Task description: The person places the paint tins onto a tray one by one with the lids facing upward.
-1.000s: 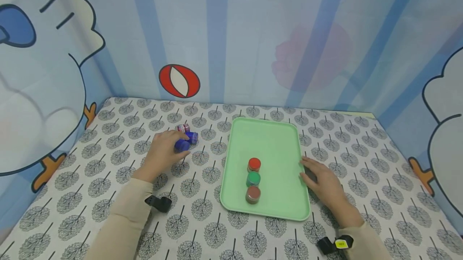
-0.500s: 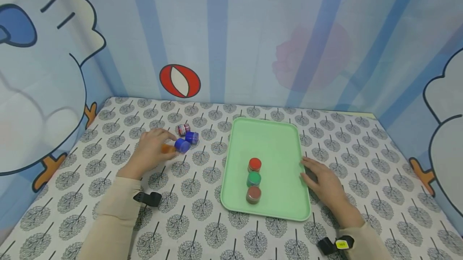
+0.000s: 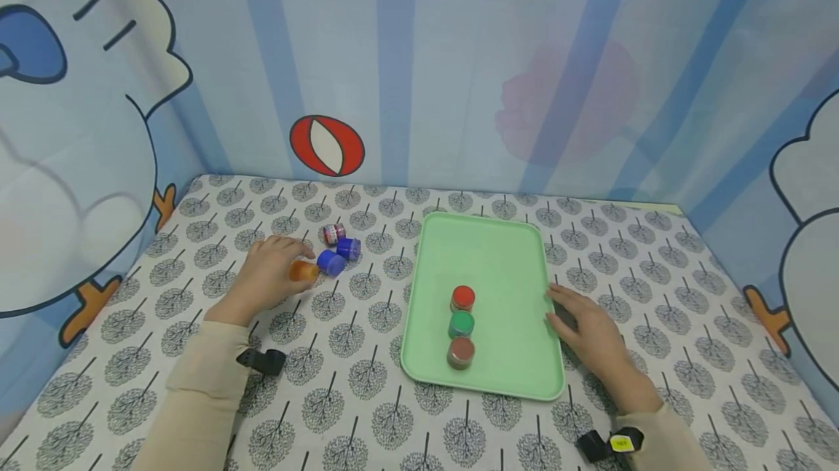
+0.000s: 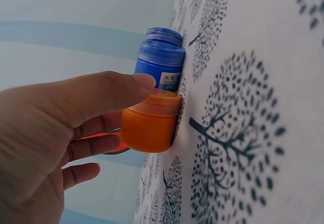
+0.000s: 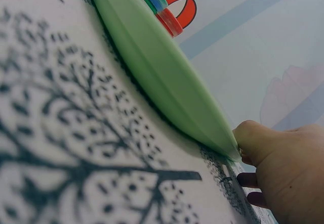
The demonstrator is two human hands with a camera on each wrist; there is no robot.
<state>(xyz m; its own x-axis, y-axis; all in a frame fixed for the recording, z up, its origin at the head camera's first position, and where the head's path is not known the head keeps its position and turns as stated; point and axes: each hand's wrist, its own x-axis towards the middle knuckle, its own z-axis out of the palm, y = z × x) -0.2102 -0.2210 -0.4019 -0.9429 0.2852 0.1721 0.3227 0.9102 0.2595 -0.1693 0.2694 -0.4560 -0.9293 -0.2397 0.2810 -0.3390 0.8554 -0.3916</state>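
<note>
In the head view, my left hand (image 3: 269,271) holds an orange paint jar (image 3: 304,271) lying on its side, between thumb and fingers. The left wrist view shows the thumb across the orange jar (image 4: 149,125), with a blue jar (image 4: 159,57) right behind it. Two blue-capped paint jars, a nearer one (image 3: 331,262) and a farther one (image 3: 349,248), lie beside the hand, along with a jar with a pink-and-white label (image 3: 333,234). My right hand (image 3: 590,329) touches the right rim of the green tray (image 3: 485,245) with thumb and fingertips.
Within the tray, a red-capped jar (image 3: 462,298), a green-capped jar (image 3: 462,324) and a brown-capped jar (image 3: 461,352) stand upright in a column. A tree-print cloth (image 3: 354,413) covers the table. Behind it hangs a printed curtain (image 3: 446,78).
My left hand has drawn back leftward from over the blue jars, bringing the orange jar into sight. The right hand stays at the tray's rim.
</note>
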